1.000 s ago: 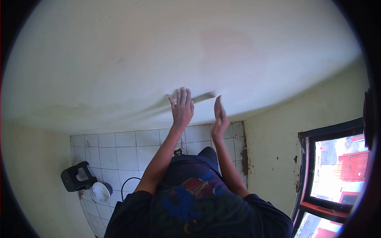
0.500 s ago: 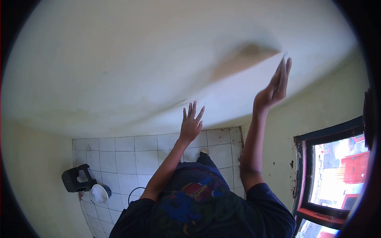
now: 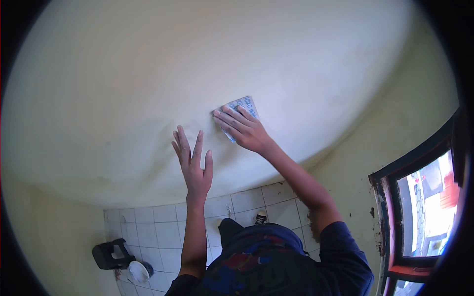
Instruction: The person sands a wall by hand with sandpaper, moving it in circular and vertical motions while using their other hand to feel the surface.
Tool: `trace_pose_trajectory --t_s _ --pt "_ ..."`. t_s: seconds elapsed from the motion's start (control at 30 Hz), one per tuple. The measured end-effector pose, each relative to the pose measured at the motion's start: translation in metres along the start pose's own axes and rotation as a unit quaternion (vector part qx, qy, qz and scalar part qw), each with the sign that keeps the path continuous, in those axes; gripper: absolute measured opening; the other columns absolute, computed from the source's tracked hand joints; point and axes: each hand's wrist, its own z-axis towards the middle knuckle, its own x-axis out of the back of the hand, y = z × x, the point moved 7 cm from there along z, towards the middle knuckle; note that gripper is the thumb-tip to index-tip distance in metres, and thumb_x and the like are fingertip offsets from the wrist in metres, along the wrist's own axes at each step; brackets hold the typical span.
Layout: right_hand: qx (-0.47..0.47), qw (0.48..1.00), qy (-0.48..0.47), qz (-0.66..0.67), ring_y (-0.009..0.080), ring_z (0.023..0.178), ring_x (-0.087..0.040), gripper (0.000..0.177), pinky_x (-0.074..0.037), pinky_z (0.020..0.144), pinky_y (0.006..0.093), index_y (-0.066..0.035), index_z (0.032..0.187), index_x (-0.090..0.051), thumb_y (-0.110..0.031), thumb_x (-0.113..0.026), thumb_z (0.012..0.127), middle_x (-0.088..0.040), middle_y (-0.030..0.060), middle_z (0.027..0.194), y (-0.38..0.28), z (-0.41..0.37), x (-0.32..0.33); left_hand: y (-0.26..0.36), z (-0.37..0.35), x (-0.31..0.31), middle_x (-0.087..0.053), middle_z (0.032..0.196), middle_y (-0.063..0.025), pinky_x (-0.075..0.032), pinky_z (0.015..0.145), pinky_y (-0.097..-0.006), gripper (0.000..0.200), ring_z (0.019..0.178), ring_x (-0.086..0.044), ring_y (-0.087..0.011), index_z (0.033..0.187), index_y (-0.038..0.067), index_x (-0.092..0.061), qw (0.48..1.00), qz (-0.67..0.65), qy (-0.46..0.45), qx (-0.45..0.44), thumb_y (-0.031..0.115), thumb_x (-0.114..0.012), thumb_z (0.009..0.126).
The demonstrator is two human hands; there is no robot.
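Observation:
My right hand [image 3: 242,127] lies over a sheet of sandpaper [image 3: 249,107] and presses it flat to the pale wall [image 3: 148,74]. Blue print shows on the paper's backing, and its top and right edges stick out past my fingers. To the left, my left hand [image 3: 192,165] is up in front of the wall with its fingers spread, holding nothing.
On the tiled floor [image 3: 168,234] at the lower left stand a black plastic stool [image 3: 104,255] and a bucket [image 3: 139,271] with white contents. A dark-framed window [image 3: 390,222] is in the right wall, where paint is chipped beside the frame.
My right hand has swung left and down across the wall from the upper right, and the sandpaper's printed backing now shows. My left hand has moved left. The view has shifted.

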Motion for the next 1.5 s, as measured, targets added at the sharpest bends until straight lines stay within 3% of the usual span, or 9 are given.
trace_pose_trajectory --t_s 0.17,0.37,0.5,0.63,0.87,1.0,1.13,1.37,1.5 --pt "0.055 0.996 0.054 -0.049 0.0225 0.133 -0.053 0.048 -0.042 0.11 0.0419 -0.015 0.129 -0.064 -0.01 -0.068 0.082 -0.06 0.0033 0.138 0.076 0.047 0.108 0.019 0.027 -0.024 -0.018 0.163 -0.0205 -0.012 0.119 -0.0603 0.054 0.15 -0.018 -0.0421 0.146 0.016 -0.049 0.999 0.004 -0.034 -0.033 0.013 -0.06 0.093" --pt "-0.253 0.893 0.371 -0.031 0.0376 0.144 -0.035 0.067 -0.022 0.119 0.0541 -0.007 0.14 -0.054 0.01 -0.056 0.075 -0.049 0.0157 0.148 0.137 0.032 0.156 0.043 0.073 -0.05 -0.011 0.164 -0.0208 0.005 0.119 -0.0602 0.063 0.152 -0.001 -0.0404 0.156 0.012 -0.028 0.997 0.028 -0.019 -0.063 0.031 -0.049 0.1" --pt "-0.128 0.978 0.162 0.038 0.0294 0.135 -0.05 0.054 -0.036 0.112 0.0495 -0.008 0.137 -0.057 -0.013 -0.065 0.084 -0.055 0.011 0.143 0.046 -0.002 0.032 0.032 0.068 -0.066 -0.007 0.165 -0.0202 0.012 0.117 -0.0589 0.068 0.152 0.006 -0.0392 0.158 0.007 -0.015 0.999 -0.019 -0.007 -0.035 0.041 -0.036 0.103" --pt "0.043 0.997 0.066 0.023 0.0225 0.13 -0.055 0.043 -0.041 0.11 0.0432 -0.011 0.133 -0.061 -0.012 -0.058 0.089 -0.06 0.0065 0.137 0.063 -0.012 0.062 0.026 0.057 -0.07 -0.008 0.164 -0.0222 0.01 0.116 -0.0624 0.069 0.151 0.003 -0.0449 0.157 0.005 -0.018 0.999 -0.003 -0.034 -0.007 0.038 -0.042 0.102" --pt "-0.284 0.864 0.416 -0.009 0.0345 0.145 -0.033 0.058 -0.023 0.12 0.0489 -0.006 0.137 -0.056 0.007 -0.057 0.081 -0.047 0.0174 0.148 0.185 0.015 0.214 0.026 0.044 -0.094 -0.003 0.163 -0.0268 0.009 0.114 -0.0678 0.086 0.148 0.007 -0.0503 0.156 0.002 -0.017 0.98 0.179 -0.081 -0.009 0.044 -0.06 0.094" --pt "-0.137 0.975 0.169 0.038 0.0272 0.14 -0.044 0.051 -0.028 0.119 0.0467 -0.009 0.14 -0.053 -0.007 -0.056 0.09 -0.049 0.0087 0.149 0.084 0.019 0.071 0.008 0.039 -0.116 -0.001 0.162 -0.0284 0.011 0.113 -0.0668 0.098 0.148 0.01 -0.0498 0.155 -0.005 -0.011 0.99 0.142 -0.02 0.003 0.051 -0.06 0.091" --pt "0.035 0.996 0.075 0.042 0.0197 0.132 -0.054 0.043 -0.044 0.109 0.0379 -0.015 0.133 -0.06 -0.012 -0.058 0.09 -0.057 0.0024 0.142 0.059 0.009 0.075 0.004 0.036 -0.118 -0.005 0.162 -0.0278 0.009 0.114 -0.0666 0.101 0.149 0.006 -0.0491 0.154 -0.007 -0.012 0.986 0.165 -0.021 -0.003 0.054 -0.061 0.09" --pt "-0.183 0.912 0.366 -0.035 0.0348 0.142 -0.039 0.064 -0.025 0.118 0.0522 -0.01 0.135 -0.058 0.014 -0.052 0.077 -0.053 0.013 0.144 0.187 0.068 0.241 0.027 0.05 -0.102 -0.009 0.162 -0.0255 0.008 0.116 -0.0656 0.094 0.15 0.001 -0.0463 0.154 -0.005 -0.014 0.976 0.21 -0.045 -0.045 0.05 -0.059 0.092" --pt "-0.086 0.974 0.209 0.004 0.0302 0.141 -0.042 0.064 -0.028 0.118 0.0489 -0.006 0.142 -0.05 0.001 -0.059 0.08 -0.048 0.01 0.149 0.11 0.078 0.138 0.064 0.106 -0.067 -0.012 0.163 -0.023 0.007 0.117 -0.064 0.081 0.151 -0.005 -0.0425 0.154 -0.004 -0.017 0.984 0.166 -0.016 -0.055 0.043 -0.051 0.097"
